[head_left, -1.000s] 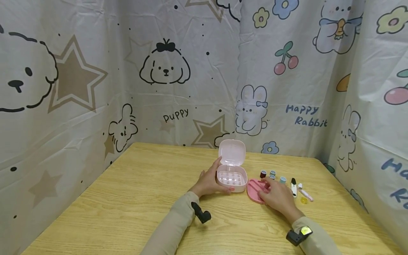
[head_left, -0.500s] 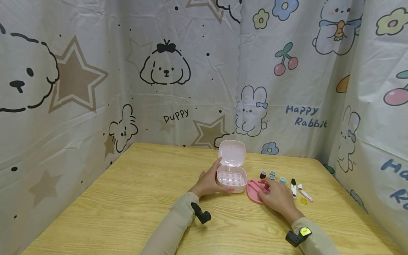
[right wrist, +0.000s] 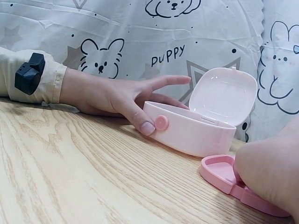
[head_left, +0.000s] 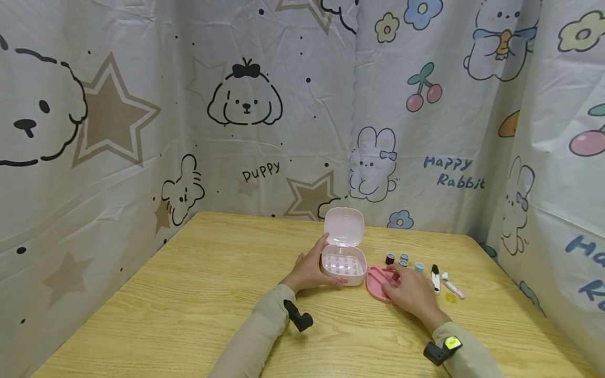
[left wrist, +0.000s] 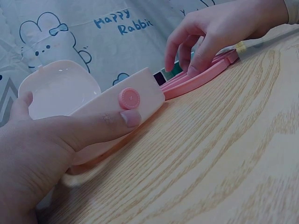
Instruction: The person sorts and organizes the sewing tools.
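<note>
A pale pink sewing box stands on the table with its lid raised. My left hand grips its left side, the thumb lying along the front by a round pink button. Inside the box lies a clear surface over a dotted pattern. Touching or very near the box's right side, a darker pink divided tray lies flat. My right hand reaches over this tray, with bent fingers and thumb pinching at its inner ridges. The exact contact is partly hidden by the hand.
Behind the right hand stand several thread spools, among them a dark one and a light blue one. Further right lie a white and black tool, a thin pink-white stick and a small yellow disc. Printed curtains surround the table.
</note>
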Action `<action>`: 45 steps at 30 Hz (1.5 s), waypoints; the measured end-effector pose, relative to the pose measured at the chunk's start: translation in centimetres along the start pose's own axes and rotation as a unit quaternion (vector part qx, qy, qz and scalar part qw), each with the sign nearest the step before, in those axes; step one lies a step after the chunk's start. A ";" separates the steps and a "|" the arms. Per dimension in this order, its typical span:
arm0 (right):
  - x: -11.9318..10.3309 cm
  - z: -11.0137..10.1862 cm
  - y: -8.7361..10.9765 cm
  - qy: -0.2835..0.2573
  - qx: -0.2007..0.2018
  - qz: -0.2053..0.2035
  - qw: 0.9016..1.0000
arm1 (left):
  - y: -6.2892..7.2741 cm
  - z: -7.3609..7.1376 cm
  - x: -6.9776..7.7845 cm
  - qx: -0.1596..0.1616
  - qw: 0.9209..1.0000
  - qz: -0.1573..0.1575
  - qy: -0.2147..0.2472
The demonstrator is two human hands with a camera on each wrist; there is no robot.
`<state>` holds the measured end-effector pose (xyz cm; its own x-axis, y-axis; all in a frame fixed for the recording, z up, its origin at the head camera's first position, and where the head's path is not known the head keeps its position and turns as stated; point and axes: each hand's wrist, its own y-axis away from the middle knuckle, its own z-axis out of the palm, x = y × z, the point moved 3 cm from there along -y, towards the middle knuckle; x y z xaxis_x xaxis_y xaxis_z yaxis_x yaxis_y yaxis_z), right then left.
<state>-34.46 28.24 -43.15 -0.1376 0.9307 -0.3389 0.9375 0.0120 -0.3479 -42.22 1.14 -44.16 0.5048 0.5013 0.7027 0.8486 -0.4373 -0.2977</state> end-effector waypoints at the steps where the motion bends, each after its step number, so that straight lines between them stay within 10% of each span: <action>1: 0.0 0.0 0.0 -0.001 0.000 0.000 1.000 | 0.0 0.0 0.0 0.001 1.000 0.000 0.000; 45: 0.2 -1.2 -0.3 -0.017 -0.001 0.014 1.000 | -0.1 0.2 -0.2 -0.001 1.000 0.002 0.003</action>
<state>-34.34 28.82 -42.09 -0.1226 0.9175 -0.3784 0.9417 -0.0128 -0.3361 -42.40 1.19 -44.37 0.5079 0.4955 0.7046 0.8460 -0.4410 -0.2997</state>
